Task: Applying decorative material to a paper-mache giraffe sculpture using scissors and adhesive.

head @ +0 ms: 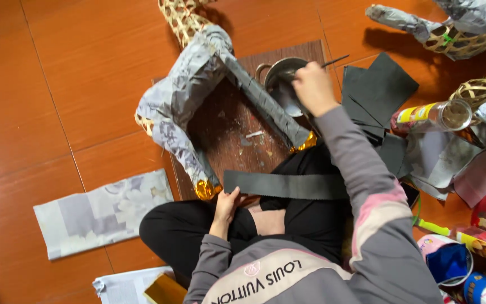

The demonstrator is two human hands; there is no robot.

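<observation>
Seated on the orange floor (pixel 57 84), we are working on a woven frame (pixel 198 101) that is lying at the upper centre of the picture on a dark board (pixel 226 121). Most of this frame is already wearing a skin of grey paper, though bare wicker is still showing at its upper end and gold foil is peeking out at its two lower tips (so the covering looks well advanced but unfinished, in our judgement).

Our left hand (pixel 226 205), at lower centre, is pinching one end of a long grey paper strip (pixel 285 184) that is stretching across our lap towards the right. Our right hand (pixel 313 87), at upper centre, is closed round a thin brush-like tool (pixel 334 60) and is dipping it into a small metal pot (pixel 279 81) just beside the frame; the pot's contents are too dim to tell.

More dark grey sheets (pixel 381 87) are waiting at upper right, next to a clear jar (pixel 434 116) lying on its side, and further frames (pixel 457 34), only partly wrapped, are sitting in the upper right corner. A patterned grey sheet (pixel 99 211) is lying flat at lower left.
</observation>
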